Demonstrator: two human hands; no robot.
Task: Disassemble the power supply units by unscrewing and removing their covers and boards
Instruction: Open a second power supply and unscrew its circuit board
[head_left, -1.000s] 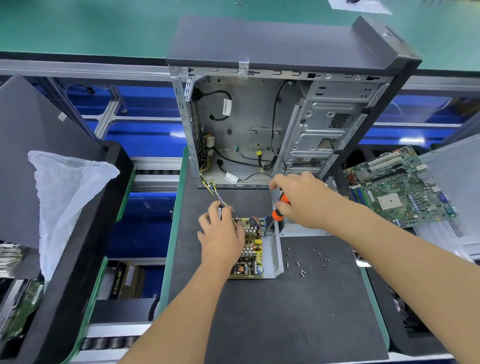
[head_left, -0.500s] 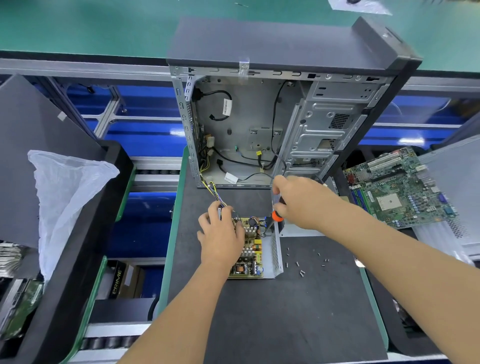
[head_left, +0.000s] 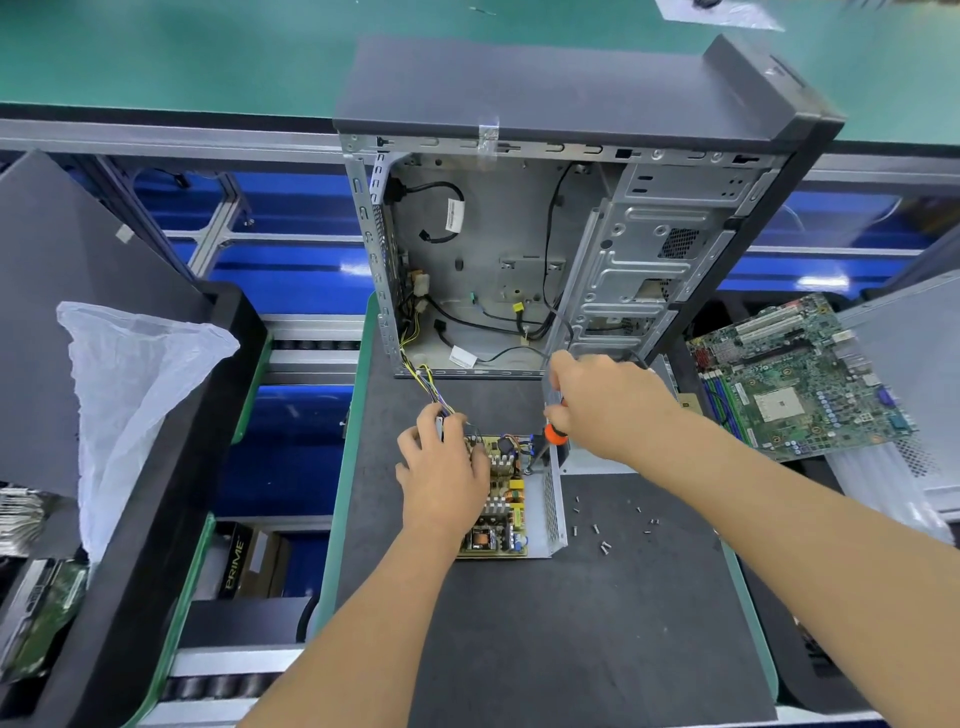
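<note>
My left hand (head_left: 447, 467) presses flat on the board (head_left: 501, 499), fingers by the wires (head_left: 428, 384), steadying it in its open metal tray (head_left: 555, 506) mid-mat. Right hand (head_left: 608, 405) grips the screwdriver (head_left: 553, 434), tip on a far-corner board screw. Next: back it out, lift board.

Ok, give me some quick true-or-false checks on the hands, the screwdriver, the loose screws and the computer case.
1. The right hand grips the screwdriver. True.
2. The left hand rests on the power supply board. True.
3. The loose screws lie left of the board. False: they lie to its right.
4. The computer case has its side panel on. False: it is open, cables showing.
</note>
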